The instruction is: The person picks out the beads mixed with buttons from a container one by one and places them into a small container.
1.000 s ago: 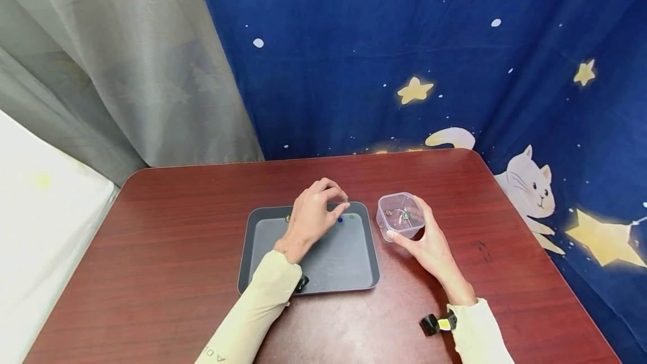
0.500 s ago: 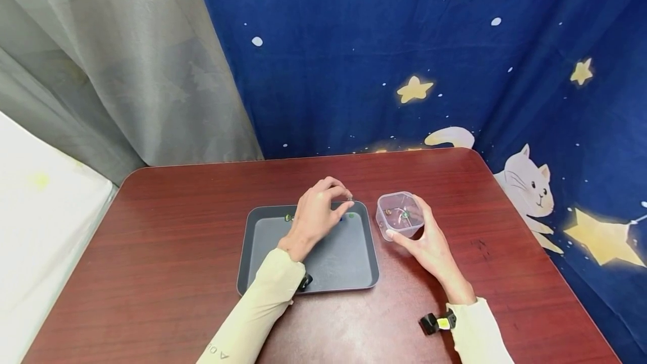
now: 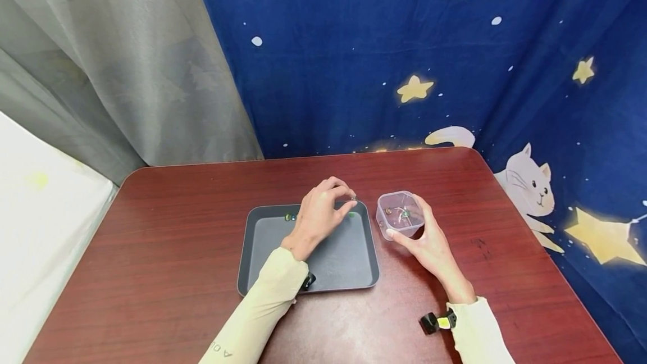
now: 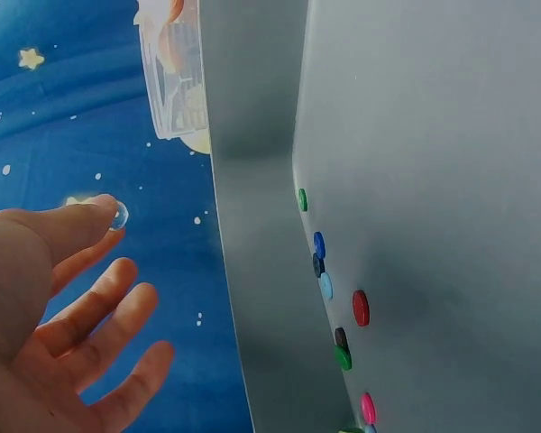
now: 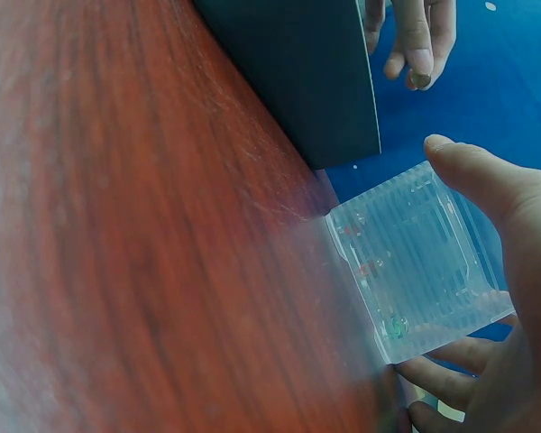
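Note:
My left hand (image 3: 319,212) is raised over the back right part of a grey tray (image 3: 336,282). Its thumb and forefinger pinch a small clear round button (image 4: 119,215); the other fingers are spread. Inside the tray, along its far side, lie several coloured buttons, among them a red button (image 4: 361,308), a blue button (image 4: 319,244) and a pink button (image 4: 369,409). The left hand hides part of this row in the head view. Right of the tray, my right hand (image 3: 429,243) holds a clear plastic box (image 3: 400,229) upright on the table. A few small pieces, one green (image 5: 398,327), lie in it.
The dark red wooden table (image 3: 167,251) extends around the tray and box. Behind it hang a blue star-patterned curtain (image 3: 343,72) and a grey curtain (image 3: 126,72). A narrow strip of tabletop separates the tray from the box.
My left hand has moved slightly to the right, towards the box, with the clear button between its fingertips. More buttons show behind its wrist. The right hand and the box stay put.

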Available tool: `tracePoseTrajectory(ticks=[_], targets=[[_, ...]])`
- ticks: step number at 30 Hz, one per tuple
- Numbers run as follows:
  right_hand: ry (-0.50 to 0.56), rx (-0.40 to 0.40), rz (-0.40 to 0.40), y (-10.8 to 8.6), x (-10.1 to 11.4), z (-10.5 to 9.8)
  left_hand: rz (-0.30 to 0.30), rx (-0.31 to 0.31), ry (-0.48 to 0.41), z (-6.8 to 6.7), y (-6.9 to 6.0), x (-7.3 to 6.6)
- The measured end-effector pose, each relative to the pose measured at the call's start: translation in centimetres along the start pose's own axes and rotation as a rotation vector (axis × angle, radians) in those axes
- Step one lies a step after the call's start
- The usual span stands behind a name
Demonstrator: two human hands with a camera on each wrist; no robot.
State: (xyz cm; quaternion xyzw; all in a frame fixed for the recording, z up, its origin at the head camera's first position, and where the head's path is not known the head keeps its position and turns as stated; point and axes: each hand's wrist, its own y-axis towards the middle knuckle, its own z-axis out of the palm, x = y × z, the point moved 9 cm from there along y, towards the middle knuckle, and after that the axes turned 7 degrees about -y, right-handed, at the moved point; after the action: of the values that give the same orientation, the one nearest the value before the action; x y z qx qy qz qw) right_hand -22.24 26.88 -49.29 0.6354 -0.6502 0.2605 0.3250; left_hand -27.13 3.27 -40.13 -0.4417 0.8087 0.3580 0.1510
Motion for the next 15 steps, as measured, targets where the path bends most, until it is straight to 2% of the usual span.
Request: tracePoseTrajectory(ticks=[15], targets=[[-0.006,0.002,-0.003,-0.05,-0.09,0.04,0.0,0.023,-0.004,0.65,0.19,-0.34]])
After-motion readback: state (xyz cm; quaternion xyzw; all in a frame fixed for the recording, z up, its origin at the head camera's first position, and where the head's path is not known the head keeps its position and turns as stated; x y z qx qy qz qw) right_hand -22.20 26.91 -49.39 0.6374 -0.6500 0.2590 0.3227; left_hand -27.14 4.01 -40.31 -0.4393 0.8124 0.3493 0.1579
